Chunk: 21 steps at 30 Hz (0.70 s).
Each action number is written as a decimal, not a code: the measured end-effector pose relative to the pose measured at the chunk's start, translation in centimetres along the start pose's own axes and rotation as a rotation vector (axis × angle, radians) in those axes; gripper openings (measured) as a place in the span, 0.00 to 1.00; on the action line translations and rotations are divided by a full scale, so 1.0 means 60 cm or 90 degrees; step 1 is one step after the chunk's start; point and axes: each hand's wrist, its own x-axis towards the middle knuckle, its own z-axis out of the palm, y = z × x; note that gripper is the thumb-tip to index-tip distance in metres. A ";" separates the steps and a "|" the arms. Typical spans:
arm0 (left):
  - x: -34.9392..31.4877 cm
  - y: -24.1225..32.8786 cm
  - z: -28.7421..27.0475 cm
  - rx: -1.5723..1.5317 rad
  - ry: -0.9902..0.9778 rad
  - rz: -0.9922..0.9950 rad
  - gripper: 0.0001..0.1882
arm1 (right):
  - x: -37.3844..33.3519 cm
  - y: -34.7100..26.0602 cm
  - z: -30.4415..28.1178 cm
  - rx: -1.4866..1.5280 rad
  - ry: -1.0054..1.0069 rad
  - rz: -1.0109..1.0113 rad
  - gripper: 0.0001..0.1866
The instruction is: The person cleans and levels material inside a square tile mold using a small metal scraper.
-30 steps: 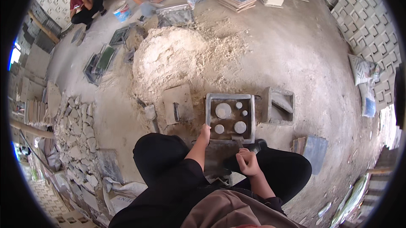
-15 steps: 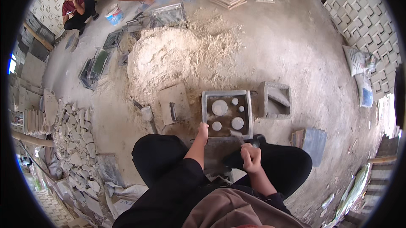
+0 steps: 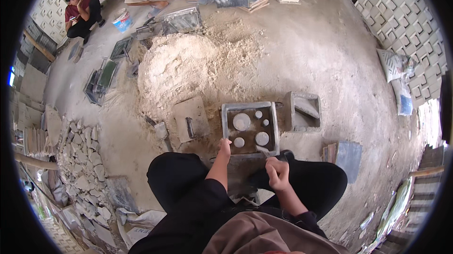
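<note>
1. We see the grey square frame (image 3: 224,124) just below and right of the frame's centre, between the person's knees and the pale powder heap (image 3: 177,60).
2. Inside it we count five pale round discs (image 3: 242,122), the biggest towards the upper left, two small ones at the upper right, all standing apart on a brown bed.
3. Our right hand (image 3: 277,174) is curled tight around the handle of a small flat tool (image 3: 263,150), below the lower right corner.
4. The tool's long axis slants up and left from that fist, so its blade lies over the near wall, just below the lower right disc (image 3: 262,138). The right hand is the nearer one to this disc.
5. Our left hand (image 3: 225,148) touches the left wall near the lower left corner; its fingers are partly hidden, and we cannot tell how tightly they close. The lower left disc (image 3: 239,142) lies just right of them.
6. A square board with a handle (image 3: 181,110) lies to the left, an open grey box (image 3: 291,117) to the right.
</note>
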 end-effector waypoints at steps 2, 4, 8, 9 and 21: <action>0.001 -0.007 0.002 0.023 -0.026 0.027 0.29 | -0.007 0.001 -0.004 0.034 0.007 -0.001 0.13; -0.005 -0.001 0.015 0.068 -0.083 0.043 0.29 | -0.019 0.033 -0.014 0.025 0.028 0.086 0.16; -0.007 0.007 0.004 -0.025 -0.028 0.049 0.27 | -0.003 0.017 0.017 0.055 0.048 0.160 0.20; -0.008 0.010 0.002 -0.007 -0.046 0.042 0.26 | 0.002 0.001 0.024 0.054 0.058 0.117 0.21; -0.052 0.043 0.016 0.011 -0.076 0.039 0.18 | 0.016 -0.008 0.044 0.079 0.105 0.184 0.19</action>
